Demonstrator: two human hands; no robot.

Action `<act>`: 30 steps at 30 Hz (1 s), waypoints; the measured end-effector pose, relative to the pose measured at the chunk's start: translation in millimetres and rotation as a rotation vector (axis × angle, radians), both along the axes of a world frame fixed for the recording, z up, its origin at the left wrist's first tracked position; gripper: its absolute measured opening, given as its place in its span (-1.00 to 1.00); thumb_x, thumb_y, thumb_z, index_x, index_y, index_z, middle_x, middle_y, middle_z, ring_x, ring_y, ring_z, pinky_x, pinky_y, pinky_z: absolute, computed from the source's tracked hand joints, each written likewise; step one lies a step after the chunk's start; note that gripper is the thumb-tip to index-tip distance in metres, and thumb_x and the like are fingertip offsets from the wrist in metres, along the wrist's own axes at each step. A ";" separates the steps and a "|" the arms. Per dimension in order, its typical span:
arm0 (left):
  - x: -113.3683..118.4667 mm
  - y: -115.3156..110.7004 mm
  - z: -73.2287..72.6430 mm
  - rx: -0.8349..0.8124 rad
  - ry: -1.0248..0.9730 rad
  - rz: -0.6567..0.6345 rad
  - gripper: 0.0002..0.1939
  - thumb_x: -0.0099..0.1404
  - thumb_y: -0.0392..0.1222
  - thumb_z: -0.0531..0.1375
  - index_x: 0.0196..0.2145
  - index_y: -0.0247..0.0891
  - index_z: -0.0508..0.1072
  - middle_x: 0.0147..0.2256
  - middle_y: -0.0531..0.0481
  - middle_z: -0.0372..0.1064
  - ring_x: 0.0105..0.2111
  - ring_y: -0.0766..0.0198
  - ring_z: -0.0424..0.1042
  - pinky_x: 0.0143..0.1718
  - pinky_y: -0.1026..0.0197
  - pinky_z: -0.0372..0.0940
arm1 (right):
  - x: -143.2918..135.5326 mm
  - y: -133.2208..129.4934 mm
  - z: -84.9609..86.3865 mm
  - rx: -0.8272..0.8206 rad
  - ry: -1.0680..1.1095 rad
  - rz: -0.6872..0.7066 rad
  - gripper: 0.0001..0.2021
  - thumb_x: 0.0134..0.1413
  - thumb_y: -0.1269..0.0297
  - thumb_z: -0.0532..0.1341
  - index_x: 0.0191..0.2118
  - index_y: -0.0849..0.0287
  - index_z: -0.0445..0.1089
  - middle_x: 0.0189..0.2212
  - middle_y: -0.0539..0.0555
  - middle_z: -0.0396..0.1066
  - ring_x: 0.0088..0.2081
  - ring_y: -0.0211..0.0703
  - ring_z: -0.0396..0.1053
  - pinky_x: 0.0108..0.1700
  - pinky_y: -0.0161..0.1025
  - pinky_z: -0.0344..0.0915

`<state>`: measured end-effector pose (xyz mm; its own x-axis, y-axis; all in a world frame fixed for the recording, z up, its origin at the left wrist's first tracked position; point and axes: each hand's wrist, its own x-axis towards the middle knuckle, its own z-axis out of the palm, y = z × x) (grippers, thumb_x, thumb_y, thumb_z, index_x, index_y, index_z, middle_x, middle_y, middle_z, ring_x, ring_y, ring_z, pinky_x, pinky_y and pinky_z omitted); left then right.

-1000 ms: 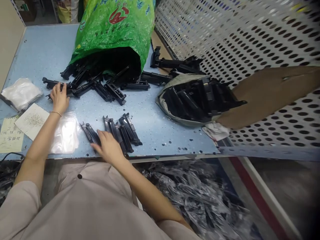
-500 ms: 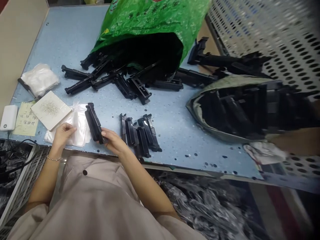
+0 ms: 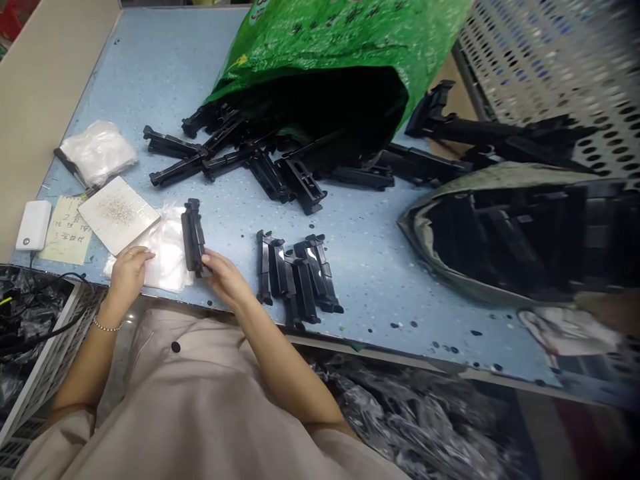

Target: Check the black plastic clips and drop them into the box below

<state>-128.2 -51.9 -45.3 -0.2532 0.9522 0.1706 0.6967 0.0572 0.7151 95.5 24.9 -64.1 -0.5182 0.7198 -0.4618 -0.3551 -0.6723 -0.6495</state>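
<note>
Black plastic piece [image 3: 194, 237], long and narrow, is gripped near its lower end by the person's right hand [image 3: 223, 279], thumb on top, close to the front edge of a speckled blue table [image 3: 160, 60]. Whether it is one part or two side by side is hard to tell. The left hand [image 3: 129, 268], with a beaded bracelet [image 3: 107, 326] at the wrist, has its fingers drawn together at the left side of a stack of clear plastic bags [image 3: 170, 250]; whether it pinches a bag cannot be made out. Just beyond that hand, a pale square board [image 3: 119, 213] scattered with tiny specks overlaps the bags. Left of it are a yellow handwritten note [image 3: 67, 235] and a white corded device [image 3: 34, 227]; behind it sits a bundle of clear plastic [image 3: 100, 152]. Right of the right hand, a row of similar black pieces [image 3: 296, 277] leans together. Farther back, a loose pile of them [image 3: 273, 175] spills from the open mouth of a green sack [image 3: 345, 43]. At far right, a grey-green sack [image 3: 431, 270] lies open, filled with more dark pieces.
</note>
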 end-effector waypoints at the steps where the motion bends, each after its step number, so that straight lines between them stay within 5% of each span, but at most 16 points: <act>1: -1.3 1.2 0.2 -0.013 0.057 -0.023 -0.72 0.28 -0.28 0.10 -0.16 -0.18 0.59 -0.08 -0.13 0.50 -0.01 0.06 0.46 0.15 -0.04 0.31 | 6.1 -3.9 3.4 0.027 0.002 0.007 -0.63 -0.13 0.12 0.43 -0.18 0.17 0.49 -0.27 0.04 0.52 -0.26 -0.22 0.42 -0.26 -0.33 0.39; 6: -4.2 14.1 -3.2 0.031 0.094 0.018 -0.60 0.34 -0.29 0.08 0.08 -0.25 0.50 0.05 -0.19 0.42 0.04 0.09 0.46 0.09 0.06 0.39 | 16.0 -29.2 5.0 -0.114 0.166 0.363 -0.57 -0.09 0.11 0.44 -0.14 0.27 0.48 -0.34 0.08 0.52 -0.38 -0.24 0.46 -0.34 -0.33 0.44; 11: 12.7 -9.1 3.6 0.152 0.297 -0.174 -0.42 0.39 -0.42 0.00 0.33 -0.24 0.22 0.21 -0.25 0.30 0.22 0.06 0.33 0.23 -0.04 0.31 | 9.0 -35.1 -12.3 -0.277 0.186 0.417 -0.63 -0.10 0.19 0.47 -0.26 0.38 0.47 -0.42 0.12 0.50 -0.41 -0.26 0.48 -0.36 -0.38 0.48; 15: 43.9 -35.2 3.3 0.288 0.362 -0.440 -0.30 0.38 -0.49 0.01 0.42 -0.20 0.01 0.20 -0.26 0.34 0.19 0.09 0.37 0.17 0.03 0.40 | 12.3 -26.7 -9.8 -0.215 0.259 0.205 -0.61 -0.08 0.23 0.46 -0.15 0.22 0.39 -0.34 0.03 0.49 -0.36 -0.26 0.48 -0.36 -0.38 0.49; 20: 86.9 -29.4 -3.5 0.487 0.321 -0.290 -0.33 0.39 -0.51 0.02 0.39 -0.18 0.08 0.16 -0.21 0.38 0.09 0.18 0.46 0.01 0.17 0.49 | 28.9 -24.6 4.4 -0.090 0.203 -0.023 -0.41 -0.15 0.25 0.48 0.06 -0.02 0.31 -0.27 -0.08 0.48 -0.41 -0.30 0.44 -0.39 -0.36 0.46; 23: 115.5 -21.4 -4.1 0.563 0.230 -0.562 -0.34 0.38 -0.47 0.08 0.39 -0.29 0.07 0.08 -0.23 0.43 0.01 0.19 0.50 -0.01 0.17 0.50 | 58.5 -29.4 11.8 -0.030 0.081 -0.098 -0.56 -0.22 0.28 0.49 -0.14 0.11 0.44 -0.40 -0.08 0.45 -0.45 -0.33 0.41 -0.40 -0.41 0.42; 26: 118.9 -13.1 -3.7 0.513 0.156 -0.714 -0.39 0.41 -0.40 0.07 0.37 -0.26 0.08 0.06 -0.22 0.41 0.05 0.17 0.47 0.03 0.12 0.48 | 125.4 -32.3 12.2 0.078 -0.076 -0.459 -0.66 -0.29 0.28 0.48 -0.30 0.15 0.45 -0.42 -0.06 0.45 -0.45 -0.32 0.41 -0.43 -0.39 0.42; 30: 83.4 4.3 -10.2 0.280 0.251 -0.343 -0.65 0.43 -0.23 0.11 0.15 -0.29 0.34 0.00 -0.25 0.36 0.01 0.08 0.45 -0.03 0.02 0.47 | 253.0 -44.3 -8.2 0.217 -0.339 -1.421 -0.89 -0.02 0.18 0.23 -0.35 0.06 0.40 -0.21 0.05 0.47 -0.13 -0.20 0.49 -0.30 -0.35 0.47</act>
